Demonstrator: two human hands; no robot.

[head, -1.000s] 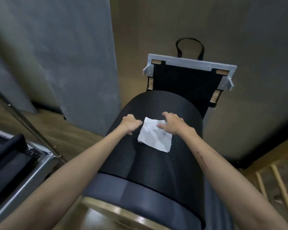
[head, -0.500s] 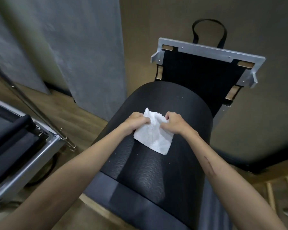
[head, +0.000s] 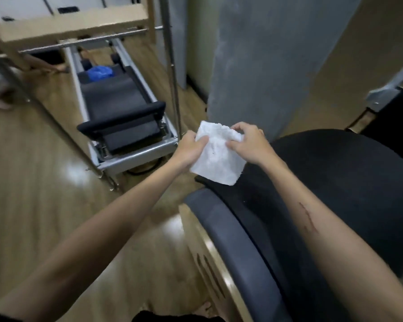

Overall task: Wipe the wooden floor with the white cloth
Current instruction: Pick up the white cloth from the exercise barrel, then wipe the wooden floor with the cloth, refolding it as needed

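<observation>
The white cloth (head: 216,154) is a folded square held up in the air between both hands, above the left edge of a black padded barrel (head: 335,182). My left hand (head: 190,151) pinches its left edge and my right hand (head: 249,145) pinches its upper right corner. The wooden floor (head: 44,187) is glossy light brown and spreads to the left and below my arms.
A black and silver exercise machine (head: 123,126) with metal rails lies on the floor ahead left, a blue bag (head: 100,73) on it. A metal pole (head: 172,73) stands beside a grey wall column (head: 265,66). A wooden frame (head: 68,22) sits at the top left.
Both hands have lifted the cloth off the top of the barrel and carried it left. My view has swung left, bringing the floor and the machine into sight.
</observation>
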